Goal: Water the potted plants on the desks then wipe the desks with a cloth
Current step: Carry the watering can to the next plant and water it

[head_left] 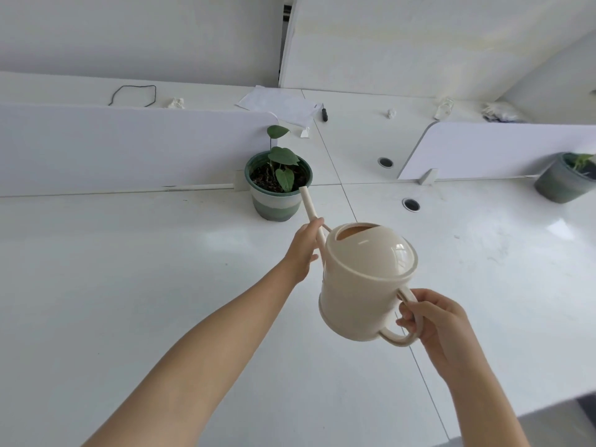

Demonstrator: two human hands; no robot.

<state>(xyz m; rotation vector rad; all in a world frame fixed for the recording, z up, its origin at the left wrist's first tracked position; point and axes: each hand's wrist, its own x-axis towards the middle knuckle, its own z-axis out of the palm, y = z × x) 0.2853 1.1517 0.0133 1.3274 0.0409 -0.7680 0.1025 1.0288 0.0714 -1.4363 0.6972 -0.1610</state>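
A cream watering can hangs tilted above the white desk. My right hand grips its loop handle. My left hand is closed around the long thin spout, whose tip reaches the right rim of a green and white pot holding a small leafy plant in dark soil. A second grey-green potted plant stands at the far right edge of the view. No cloth is in view.
White divider panels stand behind both pots. Two round cable grommets sit in the desk right of the first pot. On the far desk lie papers, a dark pen, a loop of black cord and crumpled scraps.
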